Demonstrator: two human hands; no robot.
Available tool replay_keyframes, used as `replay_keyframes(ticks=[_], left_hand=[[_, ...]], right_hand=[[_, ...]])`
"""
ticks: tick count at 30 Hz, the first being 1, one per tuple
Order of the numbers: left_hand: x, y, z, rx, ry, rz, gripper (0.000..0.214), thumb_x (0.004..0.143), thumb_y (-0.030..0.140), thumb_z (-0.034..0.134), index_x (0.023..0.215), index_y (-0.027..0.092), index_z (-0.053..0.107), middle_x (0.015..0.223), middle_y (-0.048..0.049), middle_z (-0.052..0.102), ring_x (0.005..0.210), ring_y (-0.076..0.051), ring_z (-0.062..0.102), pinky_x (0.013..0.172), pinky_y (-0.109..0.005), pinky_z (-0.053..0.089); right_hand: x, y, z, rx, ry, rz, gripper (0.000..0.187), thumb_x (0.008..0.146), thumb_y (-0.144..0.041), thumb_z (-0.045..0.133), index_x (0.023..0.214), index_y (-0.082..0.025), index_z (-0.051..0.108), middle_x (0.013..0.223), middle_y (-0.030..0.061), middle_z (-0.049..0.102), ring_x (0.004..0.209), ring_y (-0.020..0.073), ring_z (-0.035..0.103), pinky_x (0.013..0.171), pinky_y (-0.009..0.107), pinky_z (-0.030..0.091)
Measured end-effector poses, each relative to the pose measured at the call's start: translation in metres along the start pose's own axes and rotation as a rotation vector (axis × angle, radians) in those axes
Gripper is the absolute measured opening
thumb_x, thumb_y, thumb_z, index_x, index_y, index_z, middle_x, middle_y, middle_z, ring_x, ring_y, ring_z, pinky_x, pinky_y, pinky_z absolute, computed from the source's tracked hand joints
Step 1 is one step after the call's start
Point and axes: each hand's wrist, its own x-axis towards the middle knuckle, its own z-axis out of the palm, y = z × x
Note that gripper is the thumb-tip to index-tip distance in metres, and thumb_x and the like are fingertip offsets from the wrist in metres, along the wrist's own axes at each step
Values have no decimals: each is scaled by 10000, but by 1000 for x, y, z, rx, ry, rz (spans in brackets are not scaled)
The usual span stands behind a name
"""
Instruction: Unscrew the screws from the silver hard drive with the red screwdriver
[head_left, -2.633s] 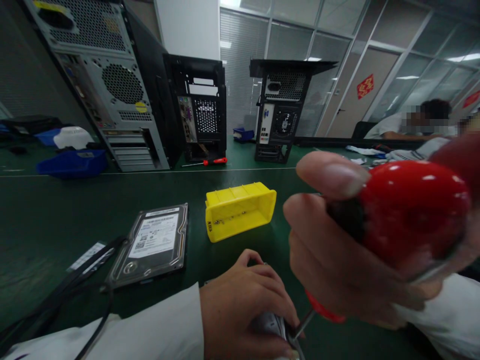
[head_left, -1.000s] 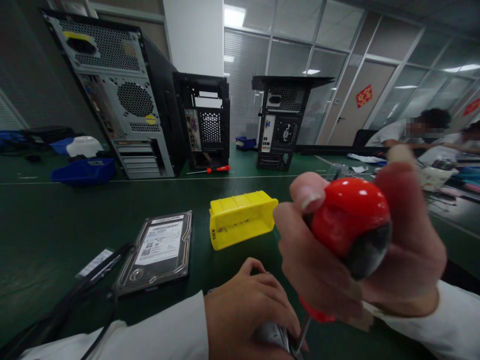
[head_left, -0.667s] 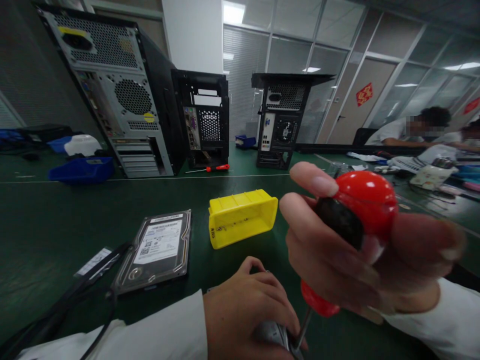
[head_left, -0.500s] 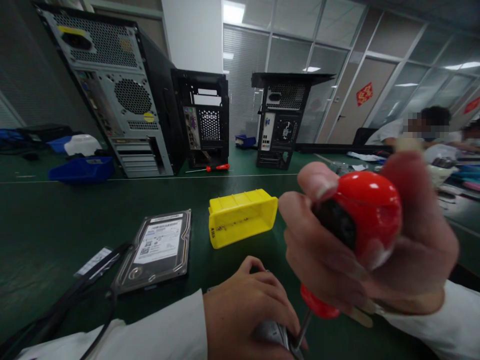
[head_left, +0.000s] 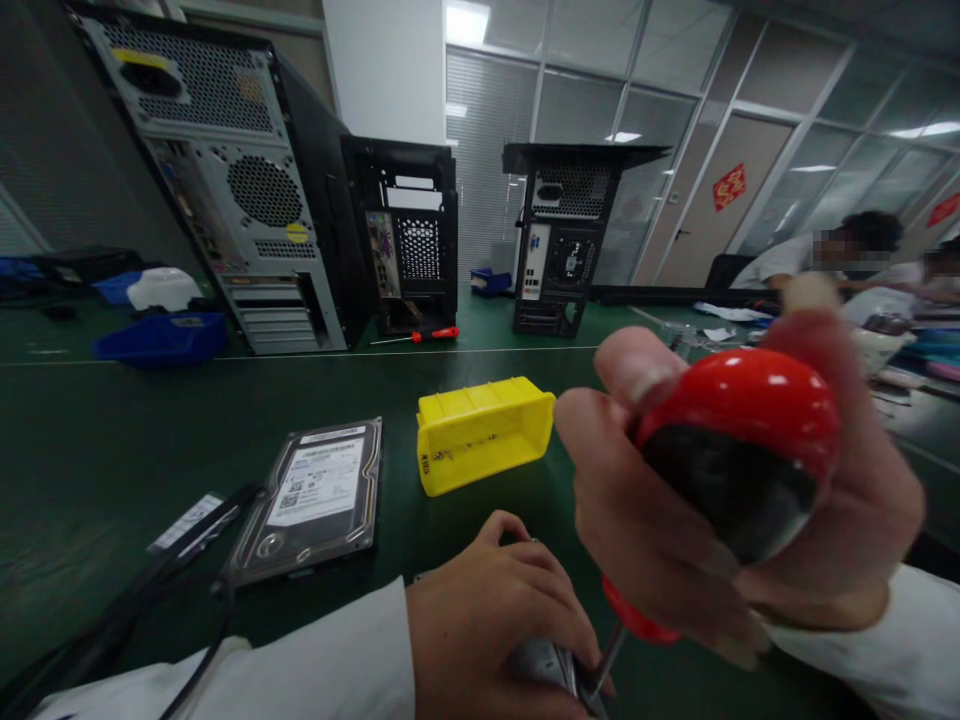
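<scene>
In my right hand (head_left: pixel 720 500) is a red and black screwdriver (head_left: pixel 750 410), the fingers wrapped round its thick handle. Its shaft slants down to the edge of a silver metal part (head_left: pixel 544 662) at the bottom of the view. My left hand (head_left: pixel 502 620) lies over that part and grips it, hiding most of it, so its kind does not show. The screwdriver's tip is down by my left fingertips, where I cannot make out what it touches. A yellow bin (head_left: pixel 487 435) with several small screws in it lies just beyond my hands.
Left of the bin lies a hard drive (head_left: pixel 319 490), with black cables (head_left: pixel 142 580) beside it. Computer cases (head_left: pixel 262 190) stand along the back, a second screwdriver (head_left: pixel 427 336) before them. A blue bin (head_left: pixel 161 338) sits at left. Other people sit at far right.
My right hand has turned the screwdriver handle, so more of its black side faces me. The left hand and the silver part have stayed in place.
</scene>
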Motion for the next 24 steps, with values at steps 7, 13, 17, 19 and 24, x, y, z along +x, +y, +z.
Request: replay_keyframes(ticks=[7,13,17,19,24], left_hand=[[1,-5,4,39,54,-5,189,824,386,556,860,226,650,941,13,691,913,-189,579,933,-365,317],[2,-7,3,48,14,5,205,786,381,610,898,213,641,965,12,683,954,-197,569,885,-326,355],[1,-3,5,82,24,-35,206,793,358,613,930,207,642,969,13,684,969,-191,571,864,-302,358],[1,-2,6,88,29,-27,199,787,361,620,899,198,648,945,10,687,954,-186,574,868,-303,352],[2,-1,7,77,47,-31,194,798,364,607,867,189,649,930,10,688,952,-176,571,886,-301,335]], right_hand=[[-5,-1,-5,13,-62,12,356,834,-465,263,996,-245,492,719,-83,493,418,10,465,388,134,392],[-3,0,-3,-5,-9,17,272,823,-506,419,967,-279,466,597,-88,401,400,0,329,378,98,292],[0,1,-5,-20,-32,1,326,853,-517,361,968,-243,493,649,-55,397,460,26,376,409,137,313],[2,2,-7,-48,-17,-9,382,879,-499,302,960,-206,535,688,-31,419,495,33,414,439,150,346],[1,3,-9,-6,16,-35,334,852,-468,407,958,-182,544,846,-17,475,604,37,502,504,149,460]])
